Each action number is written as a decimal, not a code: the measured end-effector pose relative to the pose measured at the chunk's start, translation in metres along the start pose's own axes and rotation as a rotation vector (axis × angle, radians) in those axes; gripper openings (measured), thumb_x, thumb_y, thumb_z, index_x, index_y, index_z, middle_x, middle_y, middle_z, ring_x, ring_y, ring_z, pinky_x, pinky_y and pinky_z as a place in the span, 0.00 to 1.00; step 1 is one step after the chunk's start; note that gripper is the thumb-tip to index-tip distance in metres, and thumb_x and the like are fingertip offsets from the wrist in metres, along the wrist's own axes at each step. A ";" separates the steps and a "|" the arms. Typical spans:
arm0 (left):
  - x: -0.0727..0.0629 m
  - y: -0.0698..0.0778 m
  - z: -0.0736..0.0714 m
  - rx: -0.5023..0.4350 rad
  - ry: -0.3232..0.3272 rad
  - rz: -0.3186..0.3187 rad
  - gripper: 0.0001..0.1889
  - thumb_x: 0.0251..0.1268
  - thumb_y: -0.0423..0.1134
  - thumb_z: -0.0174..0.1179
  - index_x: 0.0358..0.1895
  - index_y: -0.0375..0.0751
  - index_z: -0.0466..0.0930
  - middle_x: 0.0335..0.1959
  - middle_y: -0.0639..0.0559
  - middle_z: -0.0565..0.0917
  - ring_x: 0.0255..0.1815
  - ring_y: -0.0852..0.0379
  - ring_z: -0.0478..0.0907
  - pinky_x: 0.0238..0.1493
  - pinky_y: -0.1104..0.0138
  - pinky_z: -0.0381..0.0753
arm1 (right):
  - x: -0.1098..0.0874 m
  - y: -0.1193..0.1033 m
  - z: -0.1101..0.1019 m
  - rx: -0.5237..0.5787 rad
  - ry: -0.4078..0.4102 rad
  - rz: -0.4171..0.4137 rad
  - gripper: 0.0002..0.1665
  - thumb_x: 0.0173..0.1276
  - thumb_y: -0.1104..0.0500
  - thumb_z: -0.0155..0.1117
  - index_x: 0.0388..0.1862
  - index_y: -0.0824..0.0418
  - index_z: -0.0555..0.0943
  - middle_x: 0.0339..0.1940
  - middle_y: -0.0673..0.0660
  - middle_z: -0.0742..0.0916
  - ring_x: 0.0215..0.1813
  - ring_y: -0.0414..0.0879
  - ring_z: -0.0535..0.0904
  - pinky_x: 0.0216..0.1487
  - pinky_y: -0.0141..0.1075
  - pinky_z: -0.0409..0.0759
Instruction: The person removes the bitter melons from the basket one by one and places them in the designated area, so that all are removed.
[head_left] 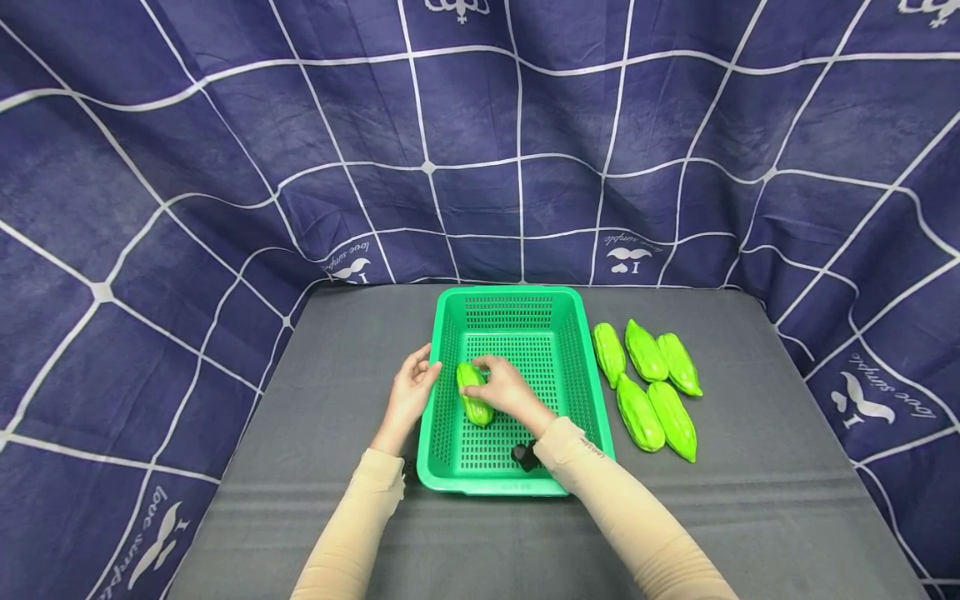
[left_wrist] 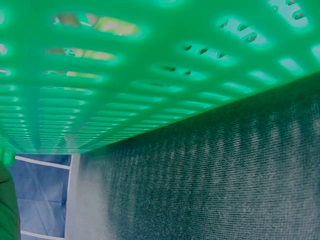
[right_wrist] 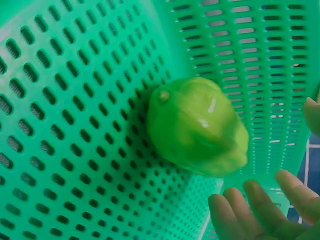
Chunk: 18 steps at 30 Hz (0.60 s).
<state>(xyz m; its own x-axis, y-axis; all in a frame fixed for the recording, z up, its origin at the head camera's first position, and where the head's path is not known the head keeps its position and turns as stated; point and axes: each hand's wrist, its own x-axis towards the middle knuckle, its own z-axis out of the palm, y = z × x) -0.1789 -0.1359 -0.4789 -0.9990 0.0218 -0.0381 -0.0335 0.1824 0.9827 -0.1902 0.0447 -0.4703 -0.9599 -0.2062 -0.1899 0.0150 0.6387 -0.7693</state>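
A green plastic basket (head_left: 510, 486) with slotted walls stands on the grey table. Inside it, near the left wall, lies a glossy green ridged bitter melon (head_left: 478, 412). My right hand (head_left: 504, 387) hovers over this melon, thumb and fingers spread on either side. In the right wrist view the fingertips (right_wrist: 255, 192) show apart from the melon (right_wrist: 197, 127), which rests on the basket floor. At the left rim my left hand (head_left: 411, 387) holds the basket, thumb over the rim and fingers outside. The left wrist view shows mostly the basket's outer wall (left_wrist: 125, 107).
Several more green bitter melons (head_left: 641, 414) lie in a loose group on the table (head_left: 735, 500), right of the basket. A blue curtain (head_left: 480, 200) with white grid lines hangs behind and at both sides. A small black wrist camera (head_left: 525, 455) sits under the right wrist.
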 end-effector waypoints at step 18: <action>0.016 -0.034 0.003 0.008 0.033 -0.008 0.29 0.74 0.40 0.57 0.74 0.39 0.62 0.42 0.51 0.76 0.58 0.44 0.78 0.56 0.60 0.75 | 0.000 0.001 0.014 -0.075 -0.076 0.111 0.47 0.56 0.54 0.78 0.69 0.70 0.66 0.49 0.65 0.78 0.44 0.51 0.77 0.47 0.45 0.81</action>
<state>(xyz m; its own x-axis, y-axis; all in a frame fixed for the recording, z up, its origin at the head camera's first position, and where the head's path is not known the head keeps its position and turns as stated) -0.1941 -0.1391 -0.5132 -0.9991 -0.0117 -0.0402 -0.0416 0.1900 0.9809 -0.1864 0.0354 -0.4796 -0.9296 -0.1853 -0.3187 0.0958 0.7134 -0.6942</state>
